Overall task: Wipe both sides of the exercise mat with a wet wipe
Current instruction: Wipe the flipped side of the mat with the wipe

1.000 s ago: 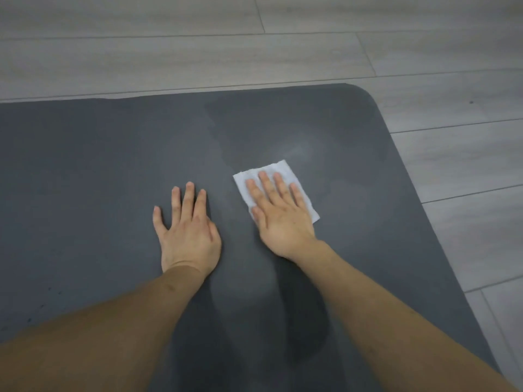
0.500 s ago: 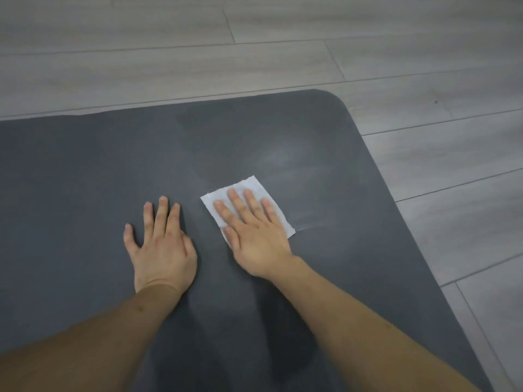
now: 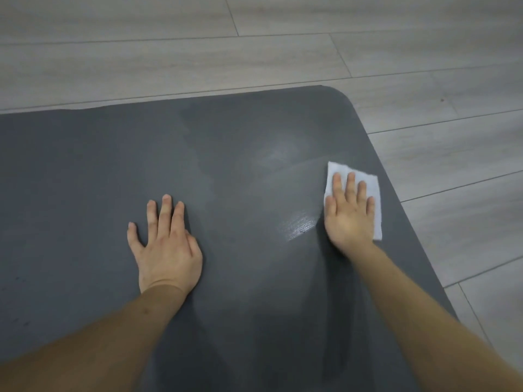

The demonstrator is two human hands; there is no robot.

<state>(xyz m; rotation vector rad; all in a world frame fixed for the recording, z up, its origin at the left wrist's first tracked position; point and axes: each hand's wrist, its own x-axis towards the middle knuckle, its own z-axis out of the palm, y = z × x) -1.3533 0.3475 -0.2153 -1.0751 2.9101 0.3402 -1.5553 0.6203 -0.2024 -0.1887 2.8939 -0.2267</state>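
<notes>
A dark grey exercise mat lies flat on the floor and fills most of the view; its rounded far right corner shows. My right hand presses a white wet wipe flat against the mat with straight fingers, close to the mat's right edge. A shiny wet streak lies just left of that hand. My left hand rests palm down on the mat with its fingers spread, well left of the wipe.
Light grey wood-look floor surrounds the mat beyond its far and right edges. A small dark speck sits on the floor at the right.
My right hand has slid the wipe to the right, from beside my left hand to near the mat's right edge, leaving a wet streak. My left hand stays planted.
</notes>
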